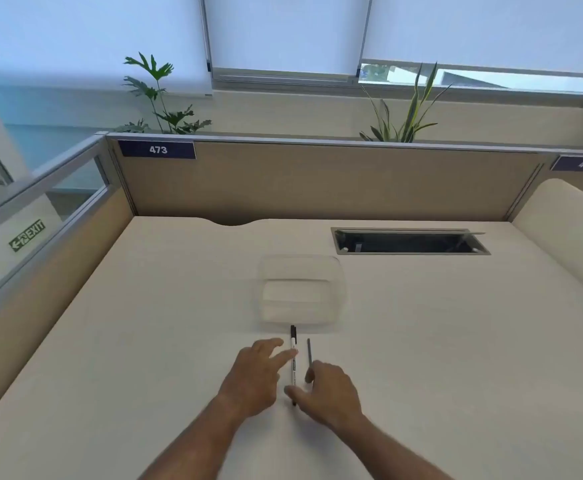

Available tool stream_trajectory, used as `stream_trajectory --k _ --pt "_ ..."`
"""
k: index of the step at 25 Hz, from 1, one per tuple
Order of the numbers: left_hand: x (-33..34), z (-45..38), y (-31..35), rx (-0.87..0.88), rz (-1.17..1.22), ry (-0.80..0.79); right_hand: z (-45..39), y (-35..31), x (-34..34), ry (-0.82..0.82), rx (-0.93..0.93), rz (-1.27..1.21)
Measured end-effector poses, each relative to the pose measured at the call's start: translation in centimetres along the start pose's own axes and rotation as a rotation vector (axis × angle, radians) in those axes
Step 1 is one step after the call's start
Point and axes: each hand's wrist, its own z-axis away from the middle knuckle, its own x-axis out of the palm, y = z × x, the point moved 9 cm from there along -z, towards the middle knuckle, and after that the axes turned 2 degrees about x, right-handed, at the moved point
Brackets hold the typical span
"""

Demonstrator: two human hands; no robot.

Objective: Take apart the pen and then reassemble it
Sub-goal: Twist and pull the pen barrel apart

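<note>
A white pen with a black cap [293, 362] lies lengthwise on the pale desk [144, 341], cap end pointing away from me. A thin dark grey rod [309, 351], like a refill, lies parallel just to its right. My left hand [253, 374] hovers to the left of the pen, fingers spread, one fingertip touching its barrel. My right hand [328, 389] sits to the right, thumb at the pen's near end and a finger at the near end of the grey rod. Neither hand grips anything.
A clear plastic container [302, 292] stands just beyond the pen. A recessed cable slot [409, 241] opens at the back right of the desk. Beige partition panels wall the back and left sides, with plants behind.
</note>
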Motion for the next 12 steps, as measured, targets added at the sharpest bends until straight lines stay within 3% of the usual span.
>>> stream_trajectory --k 5,12 --pt "2.9 0.8 0.0 -0.030 -0.043 -0.128 0.0 -0.2 1.6 -0.109 0.003 0.106" --pt "2.5 0.7 -0.2 -0.016 -0.080 -0.088 -1.0 -0.7 1.7 -0.149 -0.195 0.264"
